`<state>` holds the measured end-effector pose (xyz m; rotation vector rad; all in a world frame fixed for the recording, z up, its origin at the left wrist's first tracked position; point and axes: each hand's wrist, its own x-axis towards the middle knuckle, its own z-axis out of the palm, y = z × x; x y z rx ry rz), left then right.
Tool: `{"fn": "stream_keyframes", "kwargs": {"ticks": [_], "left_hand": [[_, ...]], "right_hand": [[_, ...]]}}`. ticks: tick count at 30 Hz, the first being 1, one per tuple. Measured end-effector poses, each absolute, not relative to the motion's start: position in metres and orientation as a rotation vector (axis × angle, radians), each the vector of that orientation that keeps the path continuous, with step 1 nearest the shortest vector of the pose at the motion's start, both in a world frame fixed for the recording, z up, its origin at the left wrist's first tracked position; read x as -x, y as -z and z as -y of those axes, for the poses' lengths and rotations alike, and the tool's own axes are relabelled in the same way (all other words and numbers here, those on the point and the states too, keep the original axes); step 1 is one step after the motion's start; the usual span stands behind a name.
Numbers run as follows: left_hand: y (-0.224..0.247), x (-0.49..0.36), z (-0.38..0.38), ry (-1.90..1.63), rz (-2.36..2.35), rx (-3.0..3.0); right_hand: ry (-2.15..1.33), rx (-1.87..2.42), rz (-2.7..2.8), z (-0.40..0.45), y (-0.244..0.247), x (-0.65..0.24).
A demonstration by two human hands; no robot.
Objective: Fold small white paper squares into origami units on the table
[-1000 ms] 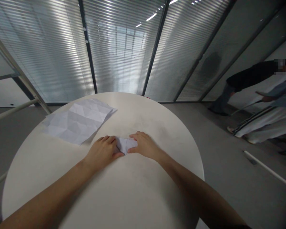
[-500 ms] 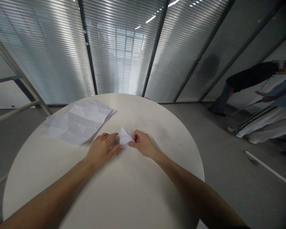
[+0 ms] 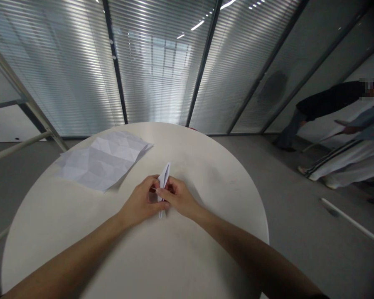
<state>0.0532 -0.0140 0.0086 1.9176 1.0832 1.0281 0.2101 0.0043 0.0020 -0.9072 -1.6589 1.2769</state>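
Note:
A small folded piece of white paper is held edge-on above the round white table, its layers slightly parted at the top. My left hand grips it from the left, with the thumb reaching across its lower part. From the right, my right hand pinches it, thumb over the middle. Fingers of both hands hide the centre of the folded paper. Its lower tip shows beneath my left thumb.
A large creased sheet of white paper lies at the table's back left. Metal rails stand to the left. Glass panels with blinds rise behind the table. Two people are at the far right, beyond a white pole.
The folded paper has turned from a flat triangle near the table to an upright, edge-on position. Both hands have come together, my left one closing on it.

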Motion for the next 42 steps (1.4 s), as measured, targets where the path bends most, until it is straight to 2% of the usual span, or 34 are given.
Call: {"fn": "stream_keyframes", "kwargs": {"ticks": [5, 14, 30, 35, 42], "left_hand": [[-0.011, -0.052, 0.012, -1.073, -0.928, -1.806], [-0.005, -0.049, 0.013, -1.106, -0.929, -1.714], [0.001, -0.047, 0.014, -0.965, -1.436, -2.310], [0.008, -0.052, 0.015, -1.040, -1.384, -2.587], [0.013, -0.059, 0.020, -1.087, -1.330, -2.748]], "right_hand": [[-1.303, 0.901, 1.613, -0.007, -0.004, -0.214], [-1.411, 0.884, 1.527, -0.009, -0.007, -0.219], [-1.069, 1.054, 1.605, 0.004, -0.004, -0.202], [-0.882, 1.100, 1.536, 0.007, -0.009, -0.196], [-0.895, 1.109, 1.335, 0.004, -0.003, -0.195]]}}
